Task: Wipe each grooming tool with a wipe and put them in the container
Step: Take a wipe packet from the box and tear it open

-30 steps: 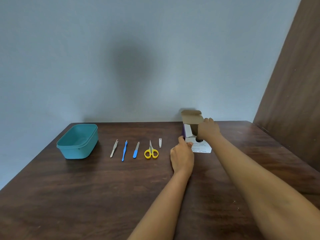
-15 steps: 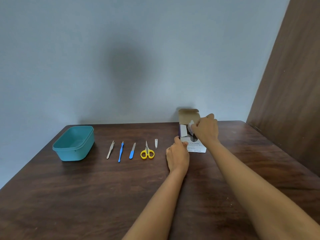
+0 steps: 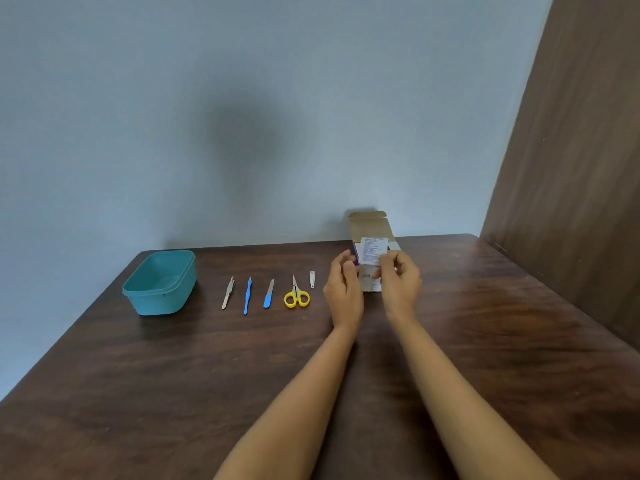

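Note:
My right hand [image 3: 400, 285] pinches a small white wipe packet [image 3: 373, 250] lifted just above the open wipe box [image 3: 371, 226]. My left hand [image 3: 343, 289] hovers beside the box with relaxed fingers, holding nothing. Left of the hands, several grooming tools lie in a row on the table: a small nail clipper [image 3: 312, 279], yellow-handled scissors [image 3: 296, 295], a blue-handled nail file [image 3: 268, 294], a blue cuticle tool [image 3: 247, 296] and metal tweezers [image 3: 228, 293]. The teal container [image 3: 160, 282] stands empty at the far left of the row.
The dark wooden table [image 3: 173, 393] reaches to a grey-blue wall behind. A brown wooden panel [image 3: 571, 168] borders the right side. The box's flap stands up at the back.
My right hand has pulled a white wipe packet out of the box and raised it. My left hand has let go of the box and lifted slightly.

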